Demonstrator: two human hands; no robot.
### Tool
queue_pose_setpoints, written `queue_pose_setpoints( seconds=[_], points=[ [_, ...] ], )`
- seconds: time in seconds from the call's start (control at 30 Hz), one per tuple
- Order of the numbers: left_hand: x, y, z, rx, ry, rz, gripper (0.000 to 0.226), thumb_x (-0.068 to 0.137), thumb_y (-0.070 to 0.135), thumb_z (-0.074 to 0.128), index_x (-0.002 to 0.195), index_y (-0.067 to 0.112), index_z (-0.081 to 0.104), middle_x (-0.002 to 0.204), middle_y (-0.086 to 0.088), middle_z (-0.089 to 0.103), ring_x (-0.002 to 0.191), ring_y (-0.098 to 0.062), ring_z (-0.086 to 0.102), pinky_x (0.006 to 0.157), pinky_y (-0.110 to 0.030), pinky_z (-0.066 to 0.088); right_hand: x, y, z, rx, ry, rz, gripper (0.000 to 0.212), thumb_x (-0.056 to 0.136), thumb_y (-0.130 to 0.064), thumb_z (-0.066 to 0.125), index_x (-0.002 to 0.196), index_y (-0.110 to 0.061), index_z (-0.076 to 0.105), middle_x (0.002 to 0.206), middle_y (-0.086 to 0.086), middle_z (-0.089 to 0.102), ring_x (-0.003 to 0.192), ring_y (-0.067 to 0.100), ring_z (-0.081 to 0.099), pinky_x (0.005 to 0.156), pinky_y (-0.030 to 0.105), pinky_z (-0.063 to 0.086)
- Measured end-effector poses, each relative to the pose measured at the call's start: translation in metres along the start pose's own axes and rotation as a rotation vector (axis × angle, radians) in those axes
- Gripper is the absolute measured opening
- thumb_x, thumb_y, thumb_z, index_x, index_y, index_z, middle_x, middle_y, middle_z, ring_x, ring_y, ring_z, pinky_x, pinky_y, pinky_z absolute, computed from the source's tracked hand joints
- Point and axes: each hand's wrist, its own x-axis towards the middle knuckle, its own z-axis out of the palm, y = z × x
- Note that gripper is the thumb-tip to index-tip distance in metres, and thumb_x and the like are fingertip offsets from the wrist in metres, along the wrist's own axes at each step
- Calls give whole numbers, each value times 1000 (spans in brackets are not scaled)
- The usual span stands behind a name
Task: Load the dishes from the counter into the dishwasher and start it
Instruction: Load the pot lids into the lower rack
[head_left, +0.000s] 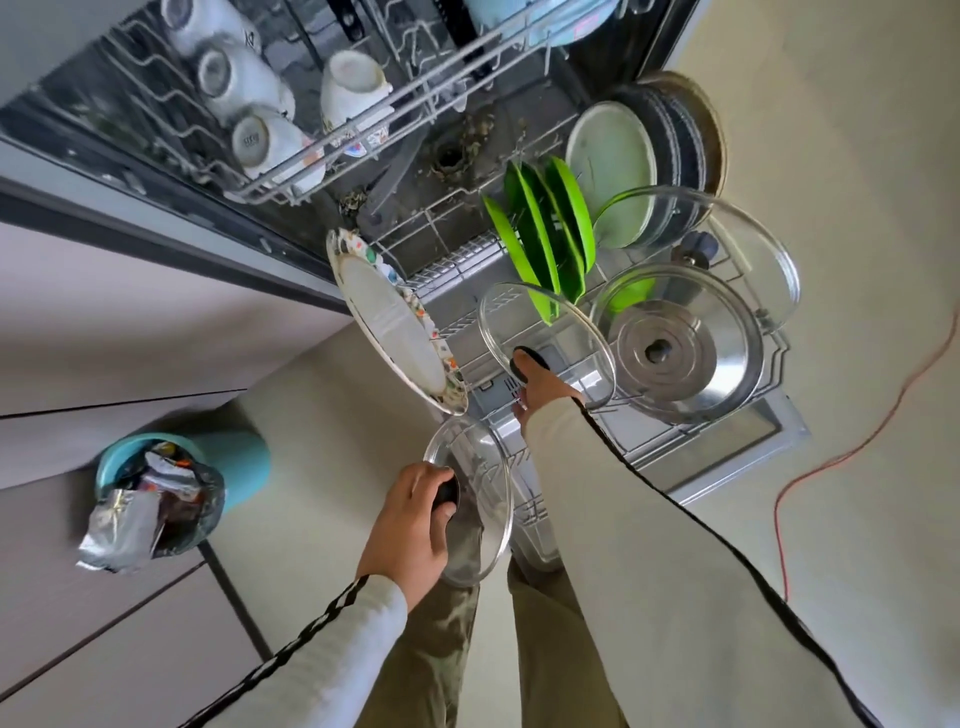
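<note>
Right hand (545, 387) on glass lid (519, 317); green plates (545, 234) seemingly adjacent

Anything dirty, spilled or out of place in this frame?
Yes: brownish debris lies scattered around the drain on the dishwasher floor, and rubbish overflows the teal bin.

Teal bin (244, 465) full of foil wrappers (119, 522), orange cable (779, 540) on floor (857, 156).

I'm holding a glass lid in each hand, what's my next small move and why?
Probably set the lid in the right hand into the lower rack beside the green plates: it hangs over bare tines, and the left hand holds a second lid.
</note>
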Motion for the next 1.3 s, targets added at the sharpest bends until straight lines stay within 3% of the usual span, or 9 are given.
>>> queue_pose_setpoints(
  seconds=[0.07, 0.2, 0.43, 0.6, 0.7, 0.8, 0.97, 1.1, 1.3],
  points=[
    [1, 3, 0, -4, 0, 3, 37, 91, 9, 60, 121, 25, 48, 126, 5, 47, 102, -18, 58, 84, -20, 49, 7, 1, 12, 72, 18, 37, 72, 74, -37, 83, 131, -7, 50, 103, 4, 62, 71, 13, 59, 55, 27, 51],
    [3, 5, 1, -34, 12, 16, 38, 92, 11, 58, 123, 29, 46, 129, 5, 47, 106, -17, 57, 86, -27, 55, 12, 7, 39, 143, -84, 41, 12, 90, -21, 71, 93, -15, 61, 81, 2, 56, 70, 11, 55, 71, 30, 50],
    [-4, -11, 3, -19, 11, 11, 35, 93, 14, 54, 125, 27, 48, 130, 4, 47, 109, -18, 56, 89, -29, 54, 15, 30, 37, 58, -155, 57, 24, 85, -36, 76, 81, -18, 60, 63, 0, 47, 45, 12, 40, 44, 24, 33],
    [-5, -9, 7, -13, 9, -1, 35, 93, 13, 56, 125, 25, 50, 131, 4, 46, 110, -19, 57, 92, -29, 54, -8, 45, 2, -90, -240, 99, 25, 83, -43, 75, 82, -20, 63, 70, -1, 55, 58, 14, 47, 55, 26, 36],
    [-3, -3, 9, 10, 17, -8, 34, 92, 12, 59, 124, 23, 52, 131, 3, 47, 109, -21, 58, 92, -30, 55, -15, 48, -23, -88, -125, 46, 30, 78, -38, 81, 91, -15, 67, 73, 0, 64, 63, 15, 55, 57, 28, 40],
    [-3, 7, 10, 25, 30, -27, 34, 92, 11, 60, 123, 23, 53, 130, 3, 48, 108, -20, 58, 91, -27, 53, -11, 44, -45, -327, 9, -79, 48, 70, -41, 85, 92, -2, 69, 67, 7, 68, 59, 20, 57, 56, 32, 48],
    [-4, 21, 18, 49, 28, -22, 32, 92, 11, 60, 122, 21, 53, 127, 2, 48, 105, -21, 58, 88, -27, 54, -20, 37, -81, -736, 40, -230, 51, 75, -49, 73, 110, -12, 69, 104, 11, 73, 92, 26, 68, 89, 49, 56],
    [-10, 42, 39, 75, -6, -45, 30, 94, 15, 58, 123, 20, 54, 128, 0, 49, 106, -23, 57, 86, -36, 56, -47, 32, -121, -775, -6, -253, 68, 66, -72, 61, 109, -19, 67, 102, 4, 71, 96, 27, 68, 87, 48, 57],
    [-10, 99, 81, -20, -47, 16, 28, 94, 14, 55, 122, 15, 54, 125, -4, 49, 108, -23, 55, 93, -30, 48, -99, 10, -169, -578, -172, -207, 45, 93, -55, 55, 99, -13, 71, 94, 7, 75, 82, 23, 71, 71, 33, 53]
  ],
)
